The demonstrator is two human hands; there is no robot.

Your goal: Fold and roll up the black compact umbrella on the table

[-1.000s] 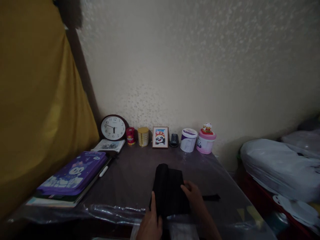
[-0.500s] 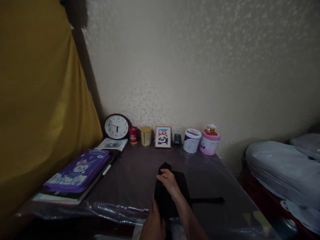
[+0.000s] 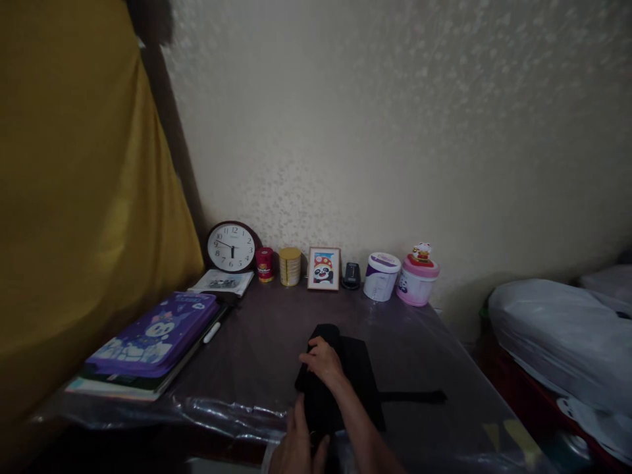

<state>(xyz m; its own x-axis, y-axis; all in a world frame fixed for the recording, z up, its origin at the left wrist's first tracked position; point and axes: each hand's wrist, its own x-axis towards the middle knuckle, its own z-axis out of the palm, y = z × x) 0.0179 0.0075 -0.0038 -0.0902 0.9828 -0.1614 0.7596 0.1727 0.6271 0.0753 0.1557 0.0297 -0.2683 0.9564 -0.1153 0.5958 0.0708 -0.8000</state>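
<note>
One brown-rimmed rectangular picture frame with a panda print point(image 3: 324, 269): we are taking this as landmark.

One black folded fabric piece point(image 3: 363, 368), lying on the near side of the frame, well apart from it. One narrow black strap point(image 3: 415, 397) is trailing from it, nearer than the frame and to its right.

Two hands, both nearer than the frame. The right hand point(image 3: 320, 359) is resting on the fabric, fingers bending over its left part; the left hand point(image 3: 296, 444) is touching its near left edge, fingers extending. Whether either is pinching cloth, we are not managing to tell.

Four containers. Left of the frame, one red cylindrical tin point(image 3: 265, 264) and one yellow cylindrical tin point(image 3: 289, 266) are standing; right of it, one white-and-purple tub point(image 3: 381, 280) and one pink-and-white tub point(image 3: 417, 283).

One oval dark-rimmed clock point(image 3: 232, 247), standing farther left of the frame.

Differences: one second ago the right hand was at the fabric's right edge; now we are seeing it reaching across to the left part. The containers are keeping their order beside the frame.
</note>
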